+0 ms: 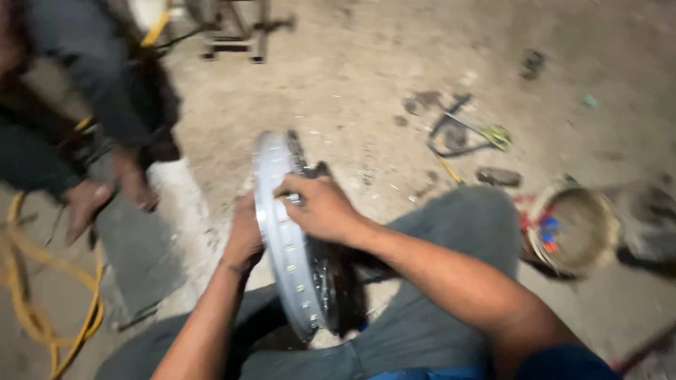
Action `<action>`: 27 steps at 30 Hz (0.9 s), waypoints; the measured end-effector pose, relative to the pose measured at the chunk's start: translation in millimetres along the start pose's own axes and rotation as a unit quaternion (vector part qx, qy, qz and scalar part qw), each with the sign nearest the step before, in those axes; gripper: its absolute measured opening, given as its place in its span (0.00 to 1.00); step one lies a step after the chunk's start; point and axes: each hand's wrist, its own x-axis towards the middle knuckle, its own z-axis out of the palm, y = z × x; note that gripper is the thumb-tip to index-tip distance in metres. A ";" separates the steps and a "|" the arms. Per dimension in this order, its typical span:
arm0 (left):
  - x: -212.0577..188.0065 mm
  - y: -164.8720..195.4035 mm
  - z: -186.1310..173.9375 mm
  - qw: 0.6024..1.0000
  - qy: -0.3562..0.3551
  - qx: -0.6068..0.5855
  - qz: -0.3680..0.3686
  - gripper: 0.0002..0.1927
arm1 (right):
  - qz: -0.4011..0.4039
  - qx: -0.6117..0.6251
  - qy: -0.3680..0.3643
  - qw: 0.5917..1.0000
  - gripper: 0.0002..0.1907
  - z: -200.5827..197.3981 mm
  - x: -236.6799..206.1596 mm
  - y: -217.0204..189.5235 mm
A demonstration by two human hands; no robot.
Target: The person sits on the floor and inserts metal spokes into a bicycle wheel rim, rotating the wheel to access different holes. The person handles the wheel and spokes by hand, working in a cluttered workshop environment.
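A silver metal wheel rim (276, 232) with holes along its edge stands upright between my knees, seen edge-on, with dark spokes behind it. My left hand (243, 236) grips the rim's left side from behind. On the rim's near edge, close to the top, my right hand (320, 207) rests with its fingers closed around a small metal piece. The frame is blurred, so the small piece is hard to make out.
Another person sits at the left, bare feet (88, 200) on a grey slab (134, 246). A yellow hose (35, 309) coils at lower left. A round bowl (574, 229) with small coloured parts sits at right. Tools (465, 134) lie on the dirt floor beyond.
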 end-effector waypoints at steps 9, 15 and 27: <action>-1.4 18.8 1.5 0.999 0.032 -0.028 0.015 0.15 | 0.029 0.004 -0.013 0.999 0.11 8.9 5.1 -11.1; -1.4 16.6 -1.3 0.999 -0.047 -0.013 0.019 0.17 | -0.012 0.044 -0.012 0.999 0.10 11.5 5.6 -11.6; -0.3 9.9 -3.3 0.998 0.011 -0.037 0.052 0.16 | -0.001 0.045 -0.018 0.999 0.10 13.0 6.2 -11.4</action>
